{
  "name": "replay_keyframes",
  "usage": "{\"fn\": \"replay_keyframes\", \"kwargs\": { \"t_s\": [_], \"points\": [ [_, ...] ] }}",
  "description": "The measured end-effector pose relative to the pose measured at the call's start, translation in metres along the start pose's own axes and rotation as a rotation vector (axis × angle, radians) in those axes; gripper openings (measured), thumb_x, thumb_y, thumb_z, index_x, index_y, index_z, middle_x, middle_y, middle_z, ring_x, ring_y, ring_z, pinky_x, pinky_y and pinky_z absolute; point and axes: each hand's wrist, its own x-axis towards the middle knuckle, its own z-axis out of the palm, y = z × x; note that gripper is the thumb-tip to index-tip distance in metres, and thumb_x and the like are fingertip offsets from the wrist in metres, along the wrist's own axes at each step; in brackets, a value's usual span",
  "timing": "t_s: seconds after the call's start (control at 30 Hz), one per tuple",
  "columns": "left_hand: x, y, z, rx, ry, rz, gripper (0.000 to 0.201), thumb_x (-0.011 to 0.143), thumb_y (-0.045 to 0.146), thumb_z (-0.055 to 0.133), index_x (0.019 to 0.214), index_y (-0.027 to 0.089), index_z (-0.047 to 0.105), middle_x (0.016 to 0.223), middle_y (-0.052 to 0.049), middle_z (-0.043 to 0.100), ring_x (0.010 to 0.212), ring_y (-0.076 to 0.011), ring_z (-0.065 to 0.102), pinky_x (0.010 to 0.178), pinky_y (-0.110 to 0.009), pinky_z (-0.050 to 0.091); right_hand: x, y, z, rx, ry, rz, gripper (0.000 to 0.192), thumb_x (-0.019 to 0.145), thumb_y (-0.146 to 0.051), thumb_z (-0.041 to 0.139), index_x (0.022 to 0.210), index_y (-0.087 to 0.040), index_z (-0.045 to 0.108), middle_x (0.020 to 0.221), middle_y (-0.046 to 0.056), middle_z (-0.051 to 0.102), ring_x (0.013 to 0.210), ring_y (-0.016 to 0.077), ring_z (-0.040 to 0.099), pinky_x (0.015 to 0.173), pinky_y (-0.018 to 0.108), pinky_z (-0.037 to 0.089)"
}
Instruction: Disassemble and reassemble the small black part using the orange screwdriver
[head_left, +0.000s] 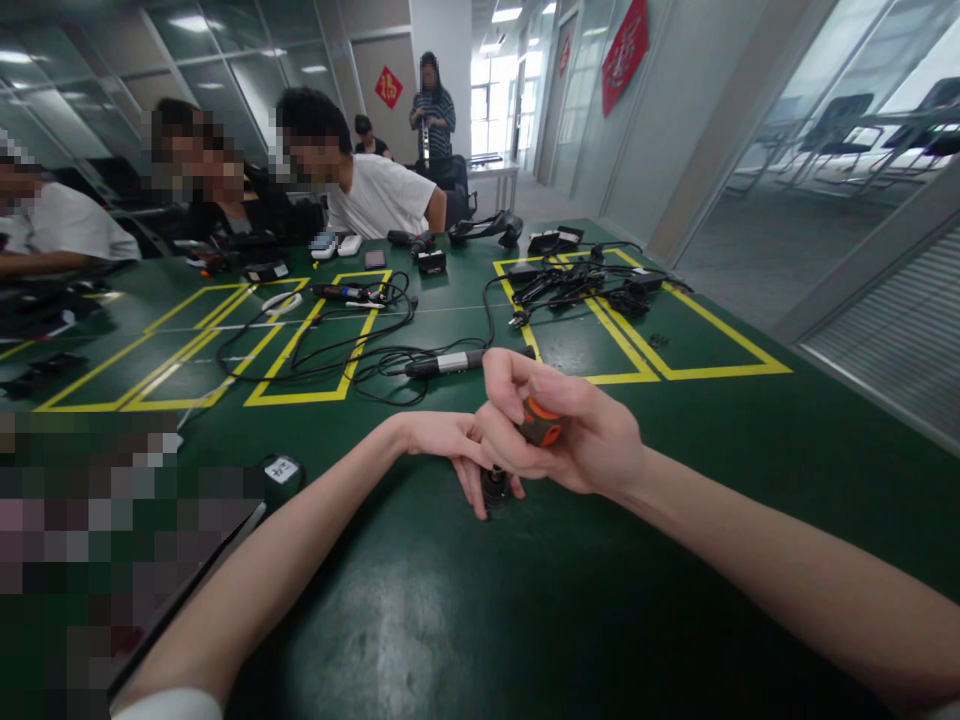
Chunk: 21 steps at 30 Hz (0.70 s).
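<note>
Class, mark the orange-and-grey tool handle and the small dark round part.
Orange-and-grey tool handle [541,426]: head view, exposed end.
Small dark round part [495,487]: head view, visible middle.

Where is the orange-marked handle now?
Near the centre of the head view, the orange-marked handle is gripped in the right hand, close to the left hand.

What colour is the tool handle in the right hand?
Tool handle: orange and dark grey-brown, best seen in the head view.
</note>
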Motion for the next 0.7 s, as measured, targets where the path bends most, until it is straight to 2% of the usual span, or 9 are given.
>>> {"fn": "replay_keyframes", "kwargs": {
  "t_s": [0.1,0.2,0.3,0.4,0.47,0.57,0.63,0.7],
  "points": [
    [0.001,-0.0017,-0.0009,-0.001,0.004,0.006,0.037,0.096,0.037,0.067,0.12,0.009,0.072,0.111,-0.008,0.077,0.078,-0.0177,0.079,0.08,-0.026,0.064,0.0011,0.0003,-0.0009,-0.014,0.005,-0.004,0.036,0.103,-0.039,0.05,0.073,-0.019,0.053,0.053,-0.007,0.045,0.039,0.0071,0.028,0.04,0.021,0.025],
    [0.0007,-0.0002,-0.0013,-0.041,0.003,-0.002,0.041,0.093,0.041,0.071,0.117,0.008,0.073,0.119,-0.01,0.074,0.081,-0.0199,0.079,0.083,-0.029,0.064,0.0021,0.0012,-0.0011,0.015,-0.004,0.02,0.051,0.106,-0.041,0.043,0.061,-0.019,0.05,0.048,-0.006,0.038,0.039,0.008,0.027,0.039,0.023,0.022],
    [0.0001,0.0021,-0.001,-0.057,-0.009,0.001,0.045,0.09,0.044,0.074,0.115,0.008,0.074,0.121,-0.01,0.074,0.083,-0.0213,0.079,0.084,-0.03,0.064,0.0018,0.0014,-0.0004,0.055,-0.028,0.018,0.045,0.103,-0.046,0.046,0.067,-0.02,0.051,0.043,-0.011,0.03,0.037,0.0072,0.021,0.039,0.021,0.019],
    [0.0006,0.0022,-0.0007,-0.04,-0.014,0.001,0.042,0.09,0.043,0.074,0.116,0.01,0.073,0.12,-0.008,0.074,0.082,-0.0196,0.079,0.084,-0.028,0.064,0.0007,0.0004,0.0004,0.046,-0.012,0.004,0.031,0.096,-0.046,0.057,0.078,-0.021,0.05,0.045,-0.013,0.035,0.036,0.0061,0.02,0.04,0.02,0.022],
    [0.0013,0.0011,-0.0011,-0.037,-0.016,-0.001,0.042,0.09,0.042,0.073,0.117,0.009,0.073,0.12,-0.009,0.074,0.083,-0.0199,0.079,0.083,-0.028,0.064,0.0004,0.0001,0.0004,0.023,0.001,0.003,0.028,0.097,-0.041,0.058,0.079,-0.021,0.05,0.047,-0.012,0.04,0.037,0.0063,0.022,0.039,0.02,0.023],
    [0.002,-0.0008,-0.0026,-0.036,-0.015,0.003,0.042,0.09,0.041,0.073,0.118,0.009,0.072,0.12,-0.009,0.074,0.083,-0.0202,0.079,0.083,-0.028,0.065,0.001,0.0011,-0.0002,0.004,0.004,0.005,0.04,0.103,-0.041,0.05,0.07,-0.019,0.053,0.051,-0.007,0.043,0.038,0.0072,0.027,0.039,0.022,0.022],
    [0.0021,-0.0014,-0.0038,-0.026,-0.021,0.006,0.042,0.09,0.043,0.073,0.116,0.011,0.073,0.122,-0.009,0.074,0.084,-0.0197,0.079,0.084,-0.027,0.064,0.0017,0.002,-0.0005,0.019,-0.008,0.008,0.049,0.106,-0.041,0.044,0.063,-0.019,0.051,0.049,-0.006,0.04,0.039,0.0079,0.027,0.039,0.023,0.021],
    [0.0019,-0.0014,-0.0046,-0.026,-0.032,0.01,0.044,0.089,0.047,0.073,0.116,0.011,0.075,0.123,-0.009,0.074,0.086,-0.0201,0.078,0.086,-0.027,0.063,0.0021,0.0025,-0.0006,0.057,-0.03,0.003,0.051,0.108,-0.042,0.041,0.063,-0.019,0.051,0.046,-0.008,0.032,0.038,0.0079,0.024,0.039,0.022,0.019]
  ]
}}
